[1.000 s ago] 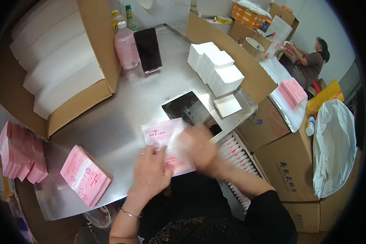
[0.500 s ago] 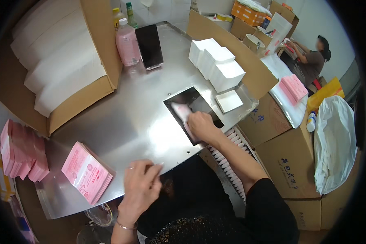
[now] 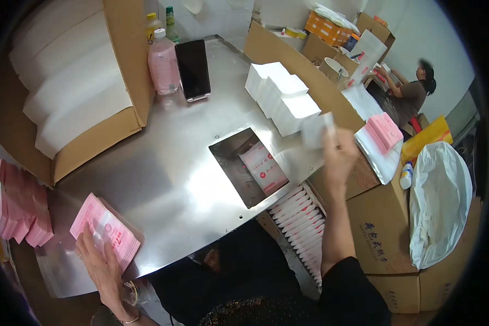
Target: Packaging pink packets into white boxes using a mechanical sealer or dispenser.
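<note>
My left hand (image 3: 99, 263) lies with its fingers spread on a stack of flat pink printed plastic bags (image 3: 114, 228) at the table's near left. At the right edge of the table, my right hand (image 3: 341, 155) is raised and pinches a white folded tissue stack (image 3: 314, 132), slightly smeared by motion. Just beyond it stand several blocks of folded white tissues (image 3: 282, 95). A filled pink-and-white tissue packet (image 3: 265, 168) lies tilted in the dark rectangular opening (image 3: 227, 158) of the metal table, with neither hand touching it.
A carton (image 3: 100, 144) of white tissues stands at the left, beside more pink bags (image 3: 19, 204). A phone (image 3: 193, 70) leans by a pink bottle (image 3: 163, 65). Below the table's edge, a box holds packets in rows (image 3: 299, 223). Another person (image 3: 410, 92) sits at the far right.
My right hand has left the opening, where the packet now lies, and moved right to the white tissues. My left hand has moved left onto the pink bags. The view has shifted slightly.
</note>
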{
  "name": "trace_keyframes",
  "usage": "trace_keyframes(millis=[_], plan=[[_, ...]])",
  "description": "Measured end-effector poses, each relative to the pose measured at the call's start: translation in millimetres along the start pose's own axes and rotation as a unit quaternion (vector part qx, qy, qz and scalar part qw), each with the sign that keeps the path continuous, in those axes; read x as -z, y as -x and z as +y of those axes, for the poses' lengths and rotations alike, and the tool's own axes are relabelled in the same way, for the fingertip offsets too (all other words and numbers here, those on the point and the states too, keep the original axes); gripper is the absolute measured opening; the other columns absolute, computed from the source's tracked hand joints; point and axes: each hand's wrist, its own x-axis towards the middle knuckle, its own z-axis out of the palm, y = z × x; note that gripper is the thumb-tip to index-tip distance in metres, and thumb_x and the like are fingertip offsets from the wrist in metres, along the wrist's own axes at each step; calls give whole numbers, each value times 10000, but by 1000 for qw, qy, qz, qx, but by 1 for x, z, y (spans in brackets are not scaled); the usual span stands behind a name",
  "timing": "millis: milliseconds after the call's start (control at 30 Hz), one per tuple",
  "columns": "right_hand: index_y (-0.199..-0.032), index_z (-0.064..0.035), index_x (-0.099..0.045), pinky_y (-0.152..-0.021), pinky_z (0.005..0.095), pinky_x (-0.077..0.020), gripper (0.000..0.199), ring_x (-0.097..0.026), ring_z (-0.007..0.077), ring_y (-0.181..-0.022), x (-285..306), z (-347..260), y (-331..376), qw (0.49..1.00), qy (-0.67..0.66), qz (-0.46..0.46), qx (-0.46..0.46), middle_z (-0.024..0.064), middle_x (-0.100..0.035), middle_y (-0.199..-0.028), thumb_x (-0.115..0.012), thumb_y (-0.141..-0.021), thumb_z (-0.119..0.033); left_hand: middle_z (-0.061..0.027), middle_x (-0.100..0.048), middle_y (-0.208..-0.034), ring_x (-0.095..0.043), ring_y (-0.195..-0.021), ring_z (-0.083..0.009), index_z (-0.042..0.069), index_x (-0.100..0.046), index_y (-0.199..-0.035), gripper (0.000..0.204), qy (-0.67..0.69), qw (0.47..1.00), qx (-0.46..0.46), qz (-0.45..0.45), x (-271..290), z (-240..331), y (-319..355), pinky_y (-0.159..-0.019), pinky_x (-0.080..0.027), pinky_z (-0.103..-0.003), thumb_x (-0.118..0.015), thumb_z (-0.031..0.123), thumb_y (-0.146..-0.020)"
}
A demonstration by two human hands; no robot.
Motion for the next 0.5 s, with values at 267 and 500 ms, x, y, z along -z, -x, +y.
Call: trace_keyframes(millis=[267,500], plan=[[-842,-82,-753,-768,448,-429,131,-578,286,-898,-72,5,-55,914,269,-86,293,79,-628,-857,-698,-803,-194,-181,-573,-1008,-487,-965,-368,5,-576,-1033,158,5,997,28,-74,1,-23,-5,-851,-388,-470,-610,22,-879],[-836,-38,-719,-786,464,-435,165,-592,306,-887,-74,9,-46,928,252,-150,229,124,-617,-843,-674,-833,-197,-153,-567,-897,-506,-876,-344,34,-583,-912,21,-91,995,-33,37,2,-21,-7,-825,-375,-456,-581,55,-909]])
